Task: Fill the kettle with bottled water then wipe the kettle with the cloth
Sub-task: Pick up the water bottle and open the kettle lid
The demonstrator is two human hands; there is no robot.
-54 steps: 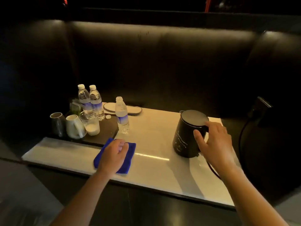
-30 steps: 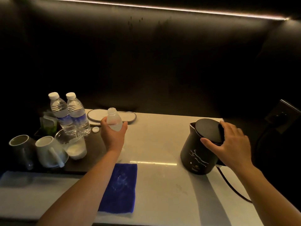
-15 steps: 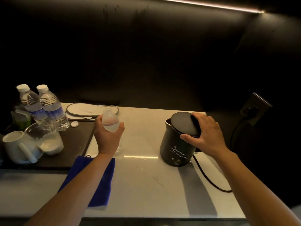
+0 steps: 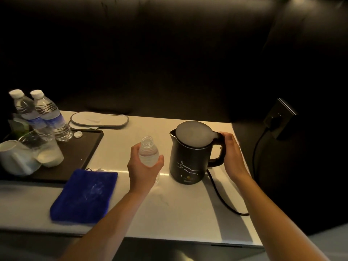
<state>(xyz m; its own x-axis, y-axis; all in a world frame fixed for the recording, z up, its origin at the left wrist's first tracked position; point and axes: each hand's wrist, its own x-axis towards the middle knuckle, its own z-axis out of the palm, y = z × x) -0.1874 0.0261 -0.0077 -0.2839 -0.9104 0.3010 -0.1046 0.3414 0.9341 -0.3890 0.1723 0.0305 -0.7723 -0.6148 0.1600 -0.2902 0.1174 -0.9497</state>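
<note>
Head view: we see our left hand [image 4: 144, 167] wrapped around an uncapped water bottle [image 4: 148, 152], fingers [image 4: 160, 160] curled shut on its body, holding it upright just left of the kettle [image 4: 190, 161]. The black kettle stands on the pale tabletop [image 4: 178, 208], lid closed, handle turned to the right. Our right hand [image 4: 232, 157] cups that handle, fingers folded behind it, thumb near the top; we take it as a closed grip. A dark cord [image 4: 224, 200] runs from the kettle's base across the tabletop. The blue cloth [image 4: 84, 196] lies flat near the front edge, left of the bottle. Farther left, a dark tray [image 4: 79, 153] carries two capped bottles [image 4: 43, 113], a loose cap [image 4: 77, 135], a glass [image 4: 45, 149] and a white mug [image 4: 15, 159].
</note>
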